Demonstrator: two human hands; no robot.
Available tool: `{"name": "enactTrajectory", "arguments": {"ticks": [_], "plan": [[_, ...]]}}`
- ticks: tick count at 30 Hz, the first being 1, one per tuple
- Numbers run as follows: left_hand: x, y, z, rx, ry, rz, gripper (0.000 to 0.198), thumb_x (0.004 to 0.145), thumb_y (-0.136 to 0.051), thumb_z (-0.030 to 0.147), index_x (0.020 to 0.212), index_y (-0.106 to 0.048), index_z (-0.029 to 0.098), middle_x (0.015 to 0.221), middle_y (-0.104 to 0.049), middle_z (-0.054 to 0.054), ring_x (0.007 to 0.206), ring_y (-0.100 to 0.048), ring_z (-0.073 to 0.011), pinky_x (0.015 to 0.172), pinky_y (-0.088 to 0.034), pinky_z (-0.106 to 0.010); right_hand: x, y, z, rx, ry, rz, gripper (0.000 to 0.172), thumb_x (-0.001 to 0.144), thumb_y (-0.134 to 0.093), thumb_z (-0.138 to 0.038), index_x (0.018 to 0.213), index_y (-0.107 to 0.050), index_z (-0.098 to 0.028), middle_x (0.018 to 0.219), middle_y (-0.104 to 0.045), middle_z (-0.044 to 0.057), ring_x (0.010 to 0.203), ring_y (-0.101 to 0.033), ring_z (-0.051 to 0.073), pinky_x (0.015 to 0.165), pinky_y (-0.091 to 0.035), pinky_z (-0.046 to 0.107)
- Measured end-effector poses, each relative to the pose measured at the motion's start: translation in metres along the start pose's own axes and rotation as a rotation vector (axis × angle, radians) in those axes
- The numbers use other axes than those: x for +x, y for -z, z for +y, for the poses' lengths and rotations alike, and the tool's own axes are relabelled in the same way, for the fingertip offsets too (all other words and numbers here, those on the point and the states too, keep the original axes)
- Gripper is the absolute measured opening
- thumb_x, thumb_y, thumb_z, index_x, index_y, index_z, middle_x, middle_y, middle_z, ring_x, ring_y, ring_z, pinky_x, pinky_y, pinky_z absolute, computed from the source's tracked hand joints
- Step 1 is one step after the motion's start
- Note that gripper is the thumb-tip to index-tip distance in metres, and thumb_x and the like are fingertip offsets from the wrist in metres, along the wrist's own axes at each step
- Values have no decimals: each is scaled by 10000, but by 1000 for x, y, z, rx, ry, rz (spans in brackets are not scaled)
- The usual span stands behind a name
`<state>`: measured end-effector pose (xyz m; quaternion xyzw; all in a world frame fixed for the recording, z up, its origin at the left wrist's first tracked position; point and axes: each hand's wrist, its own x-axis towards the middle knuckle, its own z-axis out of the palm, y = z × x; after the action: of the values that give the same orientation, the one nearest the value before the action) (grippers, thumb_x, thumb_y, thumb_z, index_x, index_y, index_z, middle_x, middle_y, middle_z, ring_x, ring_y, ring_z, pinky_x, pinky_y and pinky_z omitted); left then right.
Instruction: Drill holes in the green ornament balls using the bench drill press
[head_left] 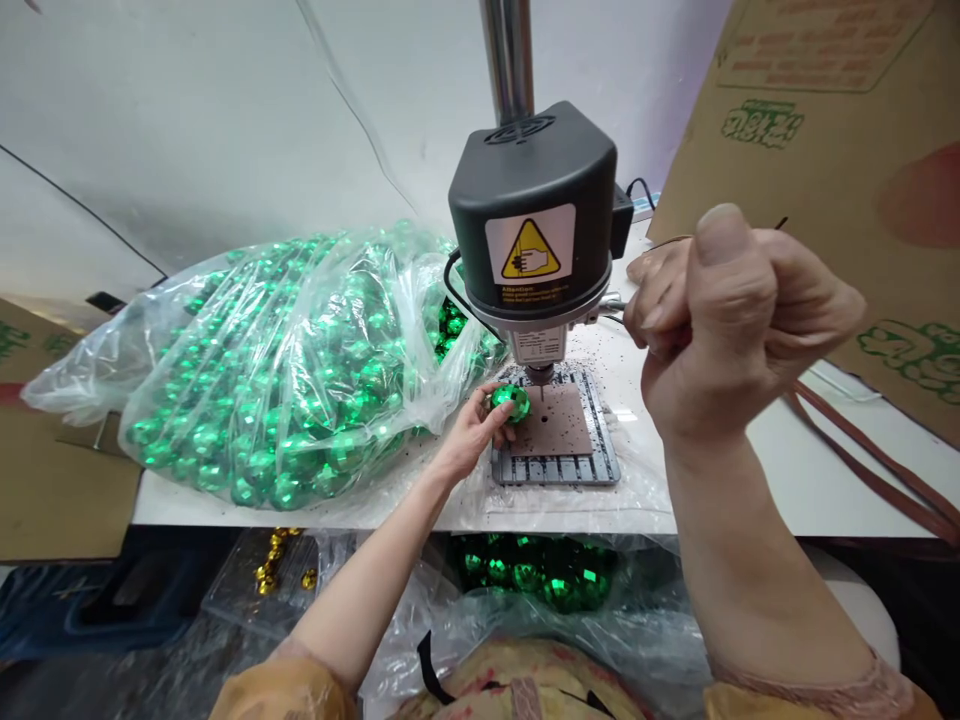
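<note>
Right hand (731,325) grips a lever (613,305), left hand (474,430) a green ball (513,402) further left.

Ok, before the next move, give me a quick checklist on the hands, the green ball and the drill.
1. Green ball held in left hand: ok.
2. Ball directly under drill bit: not ok, it is left of the bit.
3. Right hand on lever: ok.
4. Board clean: not ok, speckled dark.
5. Left hand clear of bit: ok, though close.
6. Bit spinning or stopped: cannot tell.
</note>
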<state>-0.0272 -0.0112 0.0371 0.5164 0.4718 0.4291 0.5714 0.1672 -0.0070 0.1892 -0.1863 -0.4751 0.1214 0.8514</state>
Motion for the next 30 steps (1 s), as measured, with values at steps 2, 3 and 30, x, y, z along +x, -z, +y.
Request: {"name": "enactTrajectory", "arguments": {"ticks": [2,3,30], "plan": [[3,-1,-2,52,-44,30,635,795,-774,553,1263,-564,179,799,-670,-13,570,-591,-105,478,-445,-207,-1,0,-1,-37,-20,-14,426,879,-642,-306,501,-466,-218,414,-379,-66,373,-369,76,451,-275,311],[4,-1,-3,72,-58,36,629,784,-789,538,1260,-573,188,853,-679,-20,601,-602,-109,499,-466,-214,-1,0,-2,-63,-35,-22,428,887,-633,-314,506,-463,-221,421,-372,-65,377,-363,78,455,-277,314],[15,-30,-13,506,-304,124,487,735,-853,386,1153,-681,204,1009,-699,-55,889,-636,-196,761,-517,-306,-3,4,-7,-108,-72,-63,451,896,-630,-409,523,-449,-232,460,-365,-36,424,-363,101,472,-293,352]]}}
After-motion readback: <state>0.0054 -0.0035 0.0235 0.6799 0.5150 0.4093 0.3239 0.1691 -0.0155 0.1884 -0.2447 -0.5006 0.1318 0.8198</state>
